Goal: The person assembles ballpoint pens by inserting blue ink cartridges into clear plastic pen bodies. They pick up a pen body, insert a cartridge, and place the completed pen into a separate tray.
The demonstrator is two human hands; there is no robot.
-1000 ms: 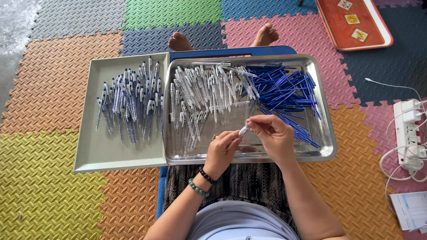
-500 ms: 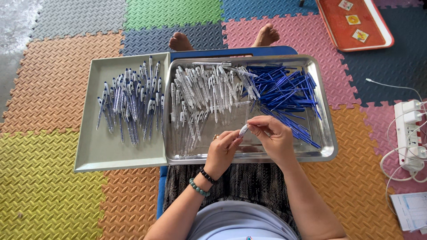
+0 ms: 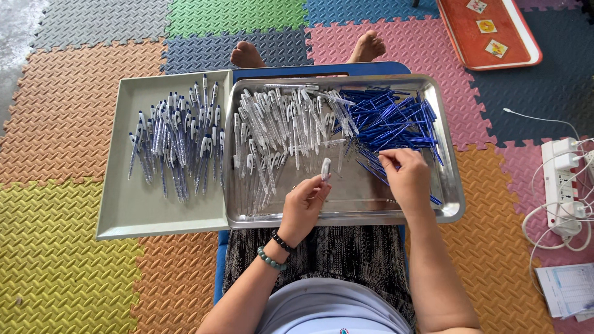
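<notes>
Pen barrel (image 3: 325, 168), clear with a pale cap end, stands nearly upright above the steel tray (image 3: 448, 204), pinched at its lower end by the left hand (image 3: 303, 206). That hand is mostly closed, thumb and forefinger nipped on the barrel, the other fingers curled beneath. Its long axis runs from the fingers up toward the far rim of the tray, tilted only slightly.

The right hand (image 3: 405, 176) lies to the right of the barrel, near but apart from it, palm down over the tray's right part. Its fingertips rest at the near edge of the heap of blue refills (image 3: 387, 117), bent as if pinching; whether one refill is already gripped I cannot tell. The refills lie mostly crosswise, pointing left and right across the tray, so they lie roughly at right angles to the held barrel.

Left of the barrel, also in the tray, is a spread of clear barrels (image 3: 278, 133). Beyond the tray's left rim, a grey tray (image 3: 133, 213) holds finished pens (image 3: 176, 142).
</notes>
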